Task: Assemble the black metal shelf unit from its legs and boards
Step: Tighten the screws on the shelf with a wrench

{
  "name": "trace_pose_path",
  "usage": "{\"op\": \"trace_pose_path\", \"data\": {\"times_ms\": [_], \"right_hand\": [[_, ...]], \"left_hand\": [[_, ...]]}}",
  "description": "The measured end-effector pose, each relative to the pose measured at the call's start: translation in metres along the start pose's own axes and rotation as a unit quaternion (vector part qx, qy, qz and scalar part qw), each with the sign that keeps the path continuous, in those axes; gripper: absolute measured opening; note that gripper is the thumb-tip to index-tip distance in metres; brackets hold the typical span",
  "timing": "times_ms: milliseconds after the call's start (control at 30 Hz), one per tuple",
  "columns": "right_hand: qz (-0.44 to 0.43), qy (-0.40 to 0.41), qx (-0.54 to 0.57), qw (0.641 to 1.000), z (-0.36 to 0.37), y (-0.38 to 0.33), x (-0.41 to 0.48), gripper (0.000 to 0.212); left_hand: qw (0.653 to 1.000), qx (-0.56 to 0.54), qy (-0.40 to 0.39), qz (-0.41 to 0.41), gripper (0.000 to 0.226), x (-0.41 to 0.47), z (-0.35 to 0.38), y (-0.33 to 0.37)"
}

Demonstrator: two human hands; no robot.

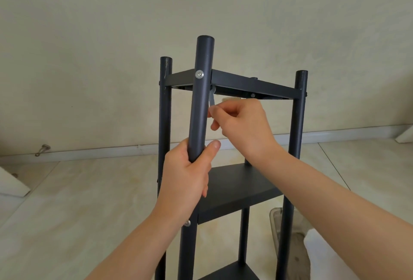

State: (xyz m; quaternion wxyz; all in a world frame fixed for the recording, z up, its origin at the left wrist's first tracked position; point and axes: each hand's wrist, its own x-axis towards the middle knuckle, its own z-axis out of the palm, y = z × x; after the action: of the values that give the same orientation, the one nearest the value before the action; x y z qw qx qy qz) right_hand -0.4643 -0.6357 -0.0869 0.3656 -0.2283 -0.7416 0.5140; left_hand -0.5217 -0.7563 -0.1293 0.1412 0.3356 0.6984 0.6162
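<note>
The black metal shelf unit stands upright in front of me. My left hand (190, 174) grips the nearest round leg (201, 101) just above the middle board (237, 188). A silver screw head (199, 74) sits in that leg at the level of the top board (252, 85). My right hand (241, 123) reaches under the top board and pinches a small grey tool (211, 98), likely a hex key, that points up behind the leg. Two other legs (165, 112) (297, 123) rise at the left and right. A lower board (232, 273) shows at the bottom edge.
A pale tiled floor (89, 190) meets a beige wall along a white skirting. A small metal piece (42, 149) lies by the skirting at the left. A white object (11, 183) sits at the far left, and clear plastic wrapping (290, 230) lies at the lower right.
</note>
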Motion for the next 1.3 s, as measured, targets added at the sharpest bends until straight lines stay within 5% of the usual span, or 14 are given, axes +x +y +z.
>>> {"op": "trace_pose_path", "data": {"times_ms": [267, 567, 1300], "right_hand": [[-0.012, 0.013, 0.02, 1.0, 0.003, 0.0, 0.008, 0.022], [-0.05, -0.002, 0.015, 0.999, 0.01, -0.005, 0.01, 0.028], [-0.101, 0.107, 0.008, 0.989, 0.05, 0.006, 0.019, 0.027]], "left_hand": [[1.0, -0.009, -0.008, -0.002, 0.033, 0.004, -0.008, 0.0], [1.0, -0.018, -0.003, -0.015, 0.059, 0.006, -0.01, -0.001], [1.0, -0.011, -0.018, 0.008, 0.046, 0.01, -0.017, -0.008]]}}
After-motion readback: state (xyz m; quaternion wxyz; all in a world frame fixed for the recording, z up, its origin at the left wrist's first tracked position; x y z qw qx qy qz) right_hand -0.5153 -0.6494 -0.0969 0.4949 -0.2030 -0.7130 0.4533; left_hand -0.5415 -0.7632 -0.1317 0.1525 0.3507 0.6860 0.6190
